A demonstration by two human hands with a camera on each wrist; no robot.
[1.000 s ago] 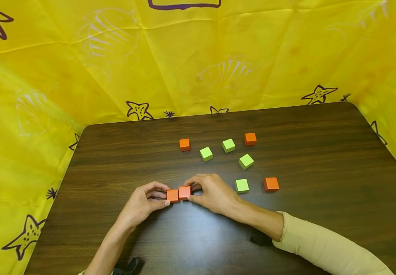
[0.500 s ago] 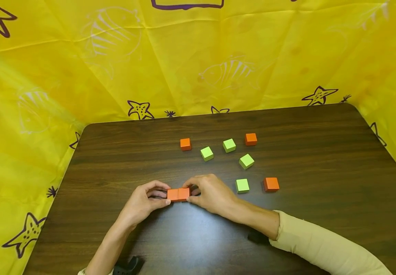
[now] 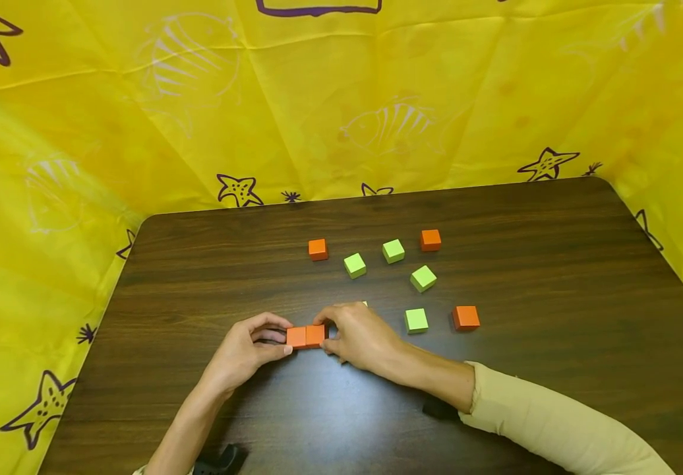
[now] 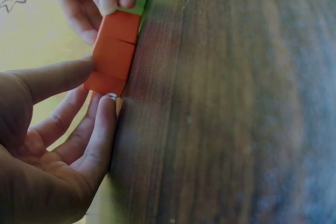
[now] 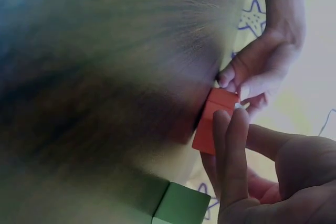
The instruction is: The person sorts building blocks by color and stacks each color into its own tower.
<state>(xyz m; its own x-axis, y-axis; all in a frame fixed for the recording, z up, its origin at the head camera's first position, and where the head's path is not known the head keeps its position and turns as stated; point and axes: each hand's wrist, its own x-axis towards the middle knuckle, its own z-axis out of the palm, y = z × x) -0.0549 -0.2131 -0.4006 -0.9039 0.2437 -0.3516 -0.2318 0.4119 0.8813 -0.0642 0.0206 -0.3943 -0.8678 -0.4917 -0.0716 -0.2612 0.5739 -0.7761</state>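
Two orange cubes (image 3: pixel 296 338) sit side by side on the table in the head view, their faces touching. My left hand (image 3: pixel 245 353) holds the left cube between thumb and fingers at its outer end. The right hand (image 3: pixel 365 336) pinches the right-hand cube (image 3: pixel 316 335) from the other side. In the left wrist view the pair of orange cubes (image 4: pixel 113 59) lies between both hands, with my left fingertips (image 4: pixel 107 103) at the near end. The right wrist view shows the right hand (image 5: pixel 273 166) with fingers partly hiding the near orange cube (image 5: pixel 203 136).
Behind the hands lie loose orange cubes, one at the back left (image 3: pixel 318 250), and several green cubes, one by the right wrist (image 3: pixel 416 320). Another orange cube (image 3: pixel 466 318) lies farther right. A green sliver (image 3: pixel 365 304) shows behind the right hand. Yellow cloth (image 3: pixel 318 119) surrounds the table.
The right orange cube has moved slightly left and lined up flush against the left one. The left hand has stayed in place. A green sliver now shows behind the right hand.
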